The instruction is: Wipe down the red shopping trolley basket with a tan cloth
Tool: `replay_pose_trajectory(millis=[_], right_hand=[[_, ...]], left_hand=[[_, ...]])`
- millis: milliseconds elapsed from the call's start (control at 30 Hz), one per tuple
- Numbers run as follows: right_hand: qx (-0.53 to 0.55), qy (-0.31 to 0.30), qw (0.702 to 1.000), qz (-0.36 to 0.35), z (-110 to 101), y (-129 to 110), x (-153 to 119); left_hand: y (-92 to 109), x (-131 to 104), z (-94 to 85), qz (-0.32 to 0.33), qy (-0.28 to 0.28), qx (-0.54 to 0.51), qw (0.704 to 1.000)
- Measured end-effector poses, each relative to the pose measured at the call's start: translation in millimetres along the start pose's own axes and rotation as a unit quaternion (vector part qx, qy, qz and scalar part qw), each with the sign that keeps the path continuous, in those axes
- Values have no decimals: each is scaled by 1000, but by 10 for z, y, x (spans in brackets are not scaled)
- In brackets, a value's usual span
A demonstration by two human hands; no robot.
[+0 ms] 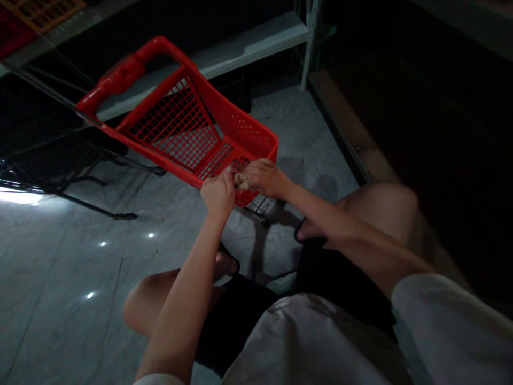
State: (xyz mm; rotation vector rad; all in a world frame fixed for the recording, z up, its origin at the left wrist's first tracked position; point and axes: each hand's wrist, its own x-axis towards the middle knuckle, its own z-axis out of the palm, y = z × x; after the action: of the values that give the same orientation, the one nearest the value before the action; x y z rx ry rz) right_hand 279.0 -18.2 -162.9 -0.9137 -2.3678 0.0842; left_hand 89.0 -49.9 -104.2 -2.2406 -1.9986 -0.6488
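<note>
A red plastic shopping cart (236, 120) with mesh walls stands in front of me, its handle toward the upper left. Over its near end, my left hand (218, 193) is closed, the thumb pointing up beside a small tan, lumpy thing (241, 182). From the other side my right hand (266, 177) is closed on the same tan thing, fingers curled over it. Poor light and my fingers hide much of it, so its kind is unclear. Both hands are close together and overlap the cart's rim in view.
Behind the cart runs a grey metal shelf (256, 45). Dark metal legs (92, 203) of a stand or rack reach over the tiled floor (60, 299) at left. A raised ledge (360, 139) borders the right side. Orange crates (44, 13) sit at the upper left.
</note>
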Motion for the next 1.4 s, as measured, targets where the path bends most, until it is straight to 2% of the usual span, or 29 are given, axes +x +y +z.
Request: replay_pose_trajectory(millis=[100,133,200,333,433,500,600,700,767,833,900,933,1000,1067,1100,1167,1267,1333,1400], right_hand=[[-34,19,997,65,-298,695,-40],[-42,29,995,87,-349,823,-44],[-42,62,989,126,-334,885,-36],[10,188,957,221,27,525,23],[77,234,948,199,249,214,49],[128,222,953,158,296,54,37],[207,161,959,106,312,-127,23],[213,115,969,47,352,-157,114],[175,96,980,-9,370,-35,235],[145,72,985,-60,358,193,366],[139,62,987,-57,322,479,488],[137,67,988,-30,303,627,546],[140,107,982,68,280,892,663],[155,160,961,163,296,1070,780],[169,179,951,186,321,1109,832],[207,204,937,195,401,1068,908],[249,209,928,181,531,745,902],[263,185,935,150,572,458,826],[281,124,949,75,556,219,739]], left_hand=[[-42,-3,75,24,27,-8,999],[-49,-6,107,34,44,-16,998],[-58,-7,164,58,74,-25,995],[-90,26,197,96,92,2,991],[-133,86,156,127,66,54,988],[-164,138,125,129,56,90,986],[-216,234,110,111,52,123,985],[-277,352,136,95,44,144,984],[-318,442,162,82,42,161,983],[-357,536,186,77,39,178,980],[-393,633,205,88,31,194,977],[-410,682,214,97,25,200,975],[-442,772,235,111,14,202,973],[-473,849,267,119,15,193,974],[-490,878,287,123,23,186,975],[-529,916,331,136,46,169,975],[-601,918,375,163,87,146,972],[-653,891,364,175,111,130,970],[-699,852,312,185,115,113,969]])
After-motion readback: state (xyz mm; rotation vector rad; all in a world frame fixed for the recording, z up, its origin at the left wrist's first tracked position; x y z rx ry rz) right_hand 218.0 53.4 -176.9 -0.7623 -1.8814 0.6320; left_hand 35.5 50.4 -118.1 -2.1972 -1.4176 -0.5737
